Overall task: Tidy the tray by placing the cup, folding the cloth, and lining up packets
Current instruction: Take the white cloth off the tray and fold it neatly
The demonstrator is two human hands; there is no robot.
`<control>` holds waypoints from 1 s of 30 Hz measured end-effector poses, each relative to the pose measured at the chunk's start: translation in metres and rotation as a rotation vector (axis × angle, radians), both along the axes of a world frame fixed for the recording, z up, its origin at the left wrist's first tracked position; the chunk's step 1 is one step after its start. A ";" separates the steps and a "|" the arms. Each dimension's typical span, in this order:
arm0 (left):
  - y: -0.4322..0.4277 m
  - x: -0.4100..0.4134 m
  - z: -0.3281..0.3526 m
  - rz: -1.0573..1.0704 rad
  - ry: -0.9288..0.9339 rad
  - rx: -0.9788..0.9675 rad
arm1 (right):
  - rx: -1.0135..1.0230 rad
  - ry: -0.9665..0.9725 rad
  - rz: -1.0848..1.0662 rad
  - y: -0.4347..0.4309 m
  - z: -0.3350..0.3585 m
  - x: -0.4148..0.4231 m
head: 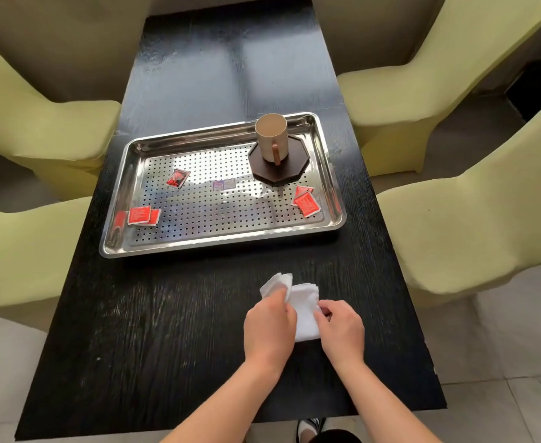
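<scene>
A small white cloth (304, 303) lies on the black table in front of the steel tray (179, 244), partly folded. My left hand (269, 327) pinches its left part and my right hand (341, 327) pinches its right edge. On the tray's far right, a beige cup (270, 135) with a brown handle stands upright on a dark octagonal coaster (291, 172). Red packets lie scattered on the perforated tray floor: one pair at the near left (142, 215), one at the middle left (177, 178), another pair at the right (306, 201). A pale packet (224, 185) lies near the centre.
The black table (154, 330) is long and narrow. Yellow-green covered chairs stand close on both sides, two on the left (32, 123) and two on the right (454, 219). A shoe (309, 428) shows below the table's near edge.
</scene>
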State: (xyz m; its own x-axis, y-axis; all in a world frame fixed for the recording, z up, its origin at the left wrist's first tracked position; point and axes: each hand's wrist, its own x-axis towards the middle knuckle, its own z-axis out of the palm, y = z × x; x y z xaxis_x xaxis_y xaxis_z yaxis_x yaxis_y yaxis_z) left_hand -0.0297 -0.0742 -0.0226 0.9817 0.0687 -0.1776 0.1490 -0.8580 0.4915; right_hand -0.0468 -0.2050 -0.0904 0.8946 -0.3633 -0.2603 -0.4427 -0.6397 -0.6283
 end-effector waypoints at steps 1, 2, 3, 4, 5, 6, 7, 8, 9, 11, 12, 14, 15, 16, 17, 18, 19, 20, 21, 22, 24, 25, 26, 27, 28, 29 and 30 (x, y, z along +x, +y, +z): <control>-0.006 0.001 -0.001 -0.013 0.012 -0.001 | 0.002 0.010 0.002 -0.001 0.000 0.002; -0.012 0.002 -0.002 -0.031 0.020 -0.005 | 0.008 0.017 0.003 -0.002 -0.001 0.003; -0.017 0.002 -0.003 -0.053 0.022 -0.007 | 0.015 0.024 0.002 -0.003 -0.001 0.005; -0.021 0.002 -0.005 -0.081 0.022 0.000 | 0.022 0.031 -0.004 -0.004 -0.001 0.006; -0.026 0.001 -0.008 -0.120 0.018 0.018 | 0.029 0.039 -0.009 -0.005 0.000 0.007; -0.029 0.000 -0.012 -0.164 0.014 0.048 | 0.035 0.046 -0.012 -0.006 0.000 0.008; -0.031 -0.001 -0.016 -0.201 0.016 0.080 | 0.040 0.050 -0.010 -0.007 -0.001 0.009; -0.032 -0.003 -0.021 -0.232 0.020 0.110 | 0.048 0.053 -0.005 -0.008 -0.001 0.009; -0.031 -0.005 -0.025 -0.263 0.019 0.136 | 0.059 0.057 0.001 -0.009 -0.002 0.010; -0.027 -0.010 -0.034 -0.348 -0.035 0.161 | 0.090 0.066 0.005 -0.012 -0.003 0.010; -0.024 -0.013 -0.038 -0.386 -0.079 0.157 | 0.107 0.073 0.004 -0.013 -0.004 0.011; -0.016 -0.018 -0.044 -0.426 -0.060 0.117 | 0.140 0.079 0.004 -0.017 -0.005 0.012; -0.012 -0.021 -0.047 -0.439 -0.030 0.116 | 0.173 0.082 -0.009 -0.020 -0.005 0.013; -0.008 -0.023 -0.050 -0.452 -0.021 0.127 | 0.226 0.083 -0.032 -0.022 -0.005 0.014; -0.005 -0.025 -0.053 -0.477 -0.023 0.153 | 0.284 0.081 -0.055 -0.024 -0.004 0.014; -0.003 -0.027 -0.056 -0.509 -0.016 0.185 | 0.324 0.076 -0.063 -0.024 -0.002 0.012; -0.001 -0.029 -0.058 -0.542 0.016 0.205 | 0.339 0.065 -0.051 -0.024 -0.001 0.011; 0.001 -0.030 -0.061 -0.572 0.064 0.212 | 0.321 0.055 -0.021 -0.022 0.001 0.009; 0.003 -0.031 -0.065 -0.595 0.105 0.214 | 0.285 0.040 0.016 -0.020 0.002 0.007; 0.004 -0.032 -0.069 -0.609 0.131 0.210 | 0.241 0.023 0.055 -0.018 0.002 0.005; 0.005 -0.031 -0.074 -0.622 0.153 0.186 | 0.150 -0.010 0.131 -0.016 0.000 0.003; 0.007 -0.029 -0.075 -0.625 0.162 0.166 | 0.102 -0.017 0.167 -0.015 -0.001 0.002; 0.009 -0.025 -0.075 -0.623 0.165 0.153 | 0.059 -0.015 0.203 -0.015 -0.001 0.002; 0.011 -0.021 -0.074 -0.612 0.152 0.159 | 0.025 -0.012 0.230 -0.016 -0.003 0.001; 0.014 -0.017 -0.074 -0.600 0.114 0.185 | 0.006 -0.011 0.244 -0.016 -0.003 0.000; 0.017 -0.013 -0.073 -0.602 0.065 0.227 | -0.007 -0.019 0.253 -0.016 -0.004 -0.001; 0.019 -0.009 -0.073 -0.620 0.031 0.265 | -0.015 -0.032 0.256 -0.015 -0.004 -0.003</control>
